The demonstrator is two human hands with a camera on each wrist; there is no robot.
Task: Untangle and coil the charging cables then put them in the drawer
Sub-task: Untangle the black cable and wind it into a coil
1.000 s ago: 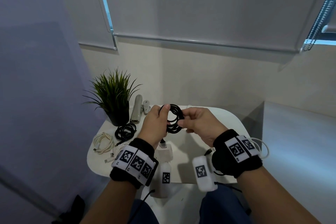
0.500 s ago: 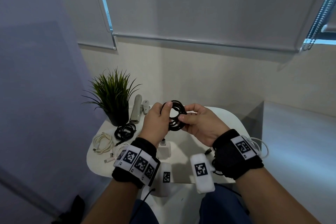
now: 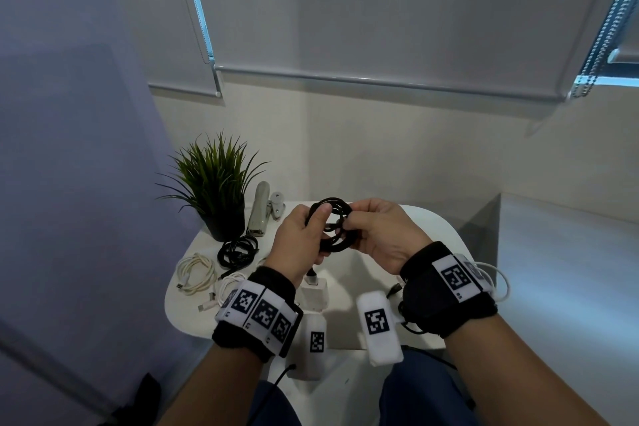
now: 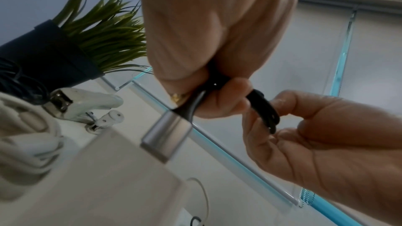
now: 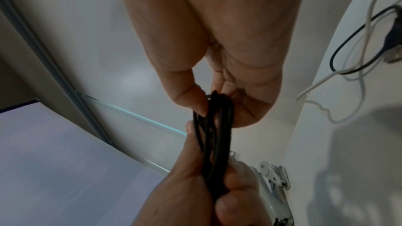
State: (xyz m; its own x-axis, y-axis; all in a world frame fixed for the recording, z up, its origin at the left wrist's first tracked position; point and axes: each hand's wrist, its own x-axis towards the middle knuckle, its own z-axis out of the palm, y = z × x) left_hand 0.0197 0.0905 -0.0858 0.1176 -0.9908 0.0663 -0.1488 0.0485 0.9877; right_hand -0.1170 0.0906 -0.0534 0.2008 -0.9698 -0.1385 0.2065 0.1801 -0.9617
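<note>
Both hands hold a coiled black cable above the small white table. My left hand grips the coil's left side with thumb on top; its USB plug hangs below the fist. My right hand pinches the coil's right side between thumb and fingers. On the table's left lie another black coil and a cream coiled cable. A white cable lies nearer me. No drawer shows in any view.
A potted green plant stands at the table's back left, a stapler beside it. A white charger block sits under the left wrist. Thin white and black wires trail at the table's right edge. Walls close behind.
The hands have drawn closer together on the black coil and lifted it slightly; the right hand's fingers have closed over the coil's right side.
</note>
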